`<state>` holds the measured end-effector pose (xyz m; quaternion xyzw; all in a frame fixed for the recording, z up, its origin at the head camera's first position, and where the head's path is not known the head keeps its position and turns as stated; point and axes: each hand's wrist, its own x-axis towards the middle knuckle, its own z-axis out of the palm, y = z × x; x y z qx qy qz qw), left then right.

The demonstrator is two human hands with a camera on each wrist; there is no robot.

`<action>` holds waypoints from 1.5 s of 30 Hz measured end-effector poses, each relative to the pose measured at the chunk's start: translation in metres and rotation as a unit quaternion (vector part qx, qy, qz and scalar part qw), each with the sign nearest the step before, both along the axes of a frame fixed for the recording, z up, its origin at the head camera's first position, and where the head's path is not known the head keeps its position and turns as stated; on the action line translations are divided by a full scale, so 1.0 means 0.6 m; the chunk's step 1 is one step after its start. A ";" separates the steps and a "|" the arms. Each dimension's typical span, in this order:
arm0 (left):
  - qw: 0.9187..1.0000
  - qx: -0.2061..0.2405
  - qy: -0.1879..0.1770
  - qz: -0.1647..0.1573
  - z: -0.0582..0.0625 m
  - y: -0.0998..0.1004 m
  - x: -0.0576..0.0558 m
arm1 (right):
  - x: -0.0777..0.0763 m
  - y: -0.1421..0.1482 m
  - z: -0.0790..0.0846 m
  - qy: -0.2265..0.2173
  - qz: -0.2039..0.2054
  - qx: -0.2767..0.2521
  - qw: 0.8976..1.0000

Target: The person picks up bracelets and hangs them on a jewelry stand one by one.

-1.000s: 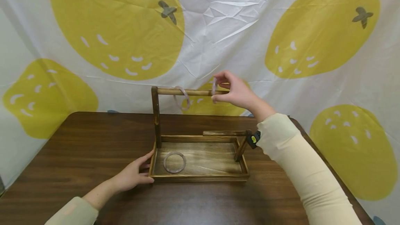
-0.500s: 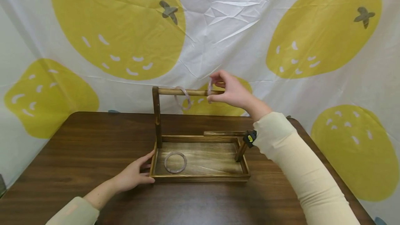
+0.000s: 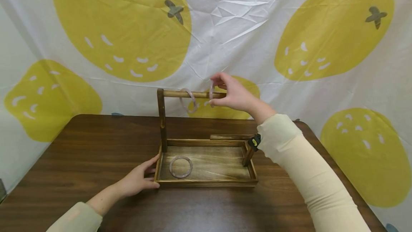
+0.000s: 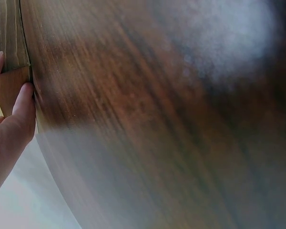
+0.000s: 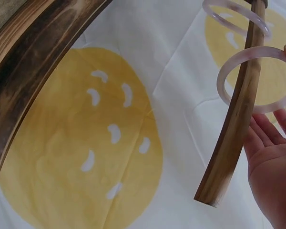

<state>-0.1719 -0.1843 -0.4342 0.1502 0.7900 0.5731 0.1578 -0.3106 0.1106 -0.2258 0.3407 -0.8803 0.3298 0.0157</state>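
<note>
A brown wooden bangle stand (image 3: pixel 209 183) has a tray base, a tall post with an upper bar (image 3: pixel 172 93), and a shorter post with a lower bar (image 3: pixel 230 137). My right hand (image 3: pixel 238 95) pinches a pale lilac bangle (image 3: pixel 211 90) between thumb and fingers; in the right wrist view the bar passes through this bangle (image 5: pixel 222 86). Further along the same bar hangs another bangle (image 3: pixel 194 104). A third bangle (image 3: pixel 181 177) lies flat in the tray's left part. My left hand (image 3: pixel 136 178) holds the tray's left end, thumb at the front corner.
The stand rests on a dark wood-grain table (image 3: pixel 96 142). Behind it hangs a white cloth (image 3: pixel 209 46) printed with large yellow fruit. A black strap device (image 3: pixel 254 142) sits on the right wrist, close to the lower bar and short post.
My right hand has slid the pinched bangle leftward along the upper bar, closer to the hanging one. The left hand and the stand stay in place.
</note>
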 end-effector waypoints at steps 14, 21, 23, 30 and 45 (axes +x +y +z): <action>1.000 0.005 -0.002 -0.003 -0.005 -0.003 -0.003 | 0.001 -0.010 -0.003 0.009 0.011 0.032 0.999; 1.000 0.007 0.000 -0.003 -0.004 -0.003 -0.003 | 0.002 -0.015 -0.005 0.030 0.023 0.045 0.998; 1.000 0.009 0.000 -0.002 -0.004 -0.003 -0.003 | 0.002 -0.016 -0.005 0.033 0.023 0.048 0.998; 1.000 0.011 0.000 0.001 -0.005 -0.002 -0.004 | 0.003 -0.020 -0.004 0.039 0.015 0.068 0.997; 1.000 0.012 -0.001 0.000 -0.011 -0.004 -0.007 | 0.003 -0.028 -0.011 0.044 0.022 0.093 0.994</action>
